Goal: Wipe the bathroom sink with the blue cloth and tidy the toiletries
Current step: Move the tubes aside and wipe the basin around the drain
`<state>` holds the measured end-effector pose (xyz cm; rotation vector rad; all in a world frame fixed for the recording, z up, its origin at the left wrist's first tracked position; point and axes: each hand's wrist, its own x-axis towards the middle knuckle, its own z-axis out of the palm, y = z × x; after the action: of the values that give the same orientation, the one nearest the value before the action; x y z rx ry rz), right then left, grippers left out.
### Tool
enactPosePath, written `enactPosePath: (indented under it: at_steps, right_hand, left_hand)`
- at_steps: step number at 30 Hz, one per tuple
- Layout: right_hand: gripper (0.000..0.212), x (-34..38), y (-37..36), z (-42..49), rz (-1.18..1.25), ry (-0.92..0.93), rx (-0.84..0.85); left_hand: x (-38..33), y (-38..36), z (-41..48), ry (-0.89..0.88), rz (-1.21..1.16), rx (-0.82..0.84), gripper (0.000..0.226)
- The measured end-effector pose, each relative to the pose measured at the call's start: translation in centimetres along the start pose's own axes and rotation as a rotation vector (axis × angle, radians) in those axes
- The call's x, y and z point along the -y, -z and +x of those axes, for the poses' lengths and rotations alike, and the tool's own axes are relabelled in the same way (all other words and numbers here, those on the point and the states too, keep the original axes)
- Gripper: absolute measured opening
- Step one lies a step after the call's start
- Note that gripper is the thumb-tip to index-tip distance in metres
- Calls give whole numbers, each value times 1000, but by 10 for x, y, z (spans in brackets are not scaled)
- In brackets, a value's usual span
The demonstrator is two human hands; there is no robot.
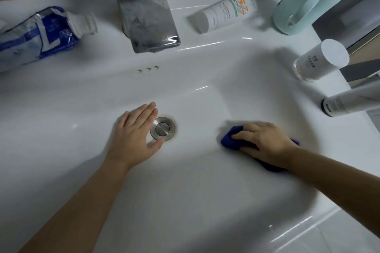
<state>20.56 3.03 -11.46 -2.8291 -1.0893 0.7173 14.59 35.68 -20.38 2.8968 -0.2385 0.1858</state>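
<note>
Bathroom, white ceramic sink [205,181], viewed from above; basin floor glossy, no standing water visible. Nearest to me, both forearms reach into the basin. My left hand [135,131] lies flat on the basin floor, fingers straight and together, holding nothing, thumb at the rim of the round steel drain stopper [162,128]. My right hand [265,141] is to the right of the drain, fingers curled over the bunched blue cloth [231,139] and pressing it onto the basin floor. A brownish ring shows round the drain. Further back: three small overflow holes [147,69], then the square chrome tap [148,16], dull and smeared. On the ledge, a crumpled blue-and-white toothpaste tube [39,37] lies at left; a white tube with orange print [224,13] lies right of the tap; a mint-green cup [308,0] stands beyond it. At right stand a white cylindrical bottle [320,60] and, nearer, a white tube with black cap [349,102]. Assessment: wiping is the step in hand; tidying not yet begun. The next move calls for drawing the cloth leftward to the drain ring, and lifting my left hand out of its path.
</note>
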Motion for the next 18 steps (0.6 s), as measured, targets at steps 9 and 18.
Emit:
enactPosePath:
  at_steps: [9, 18]
  right_hand:
    - [36, 6, 12, -20, 14, -219, 131]
    - [32, -2, 36, -49, 159, -279, 396]
  left_hand:
    - [-2, 2, -1, -16, 24, -5, 64]
    - [1, -1, -1, -29, 29, 17, 66]
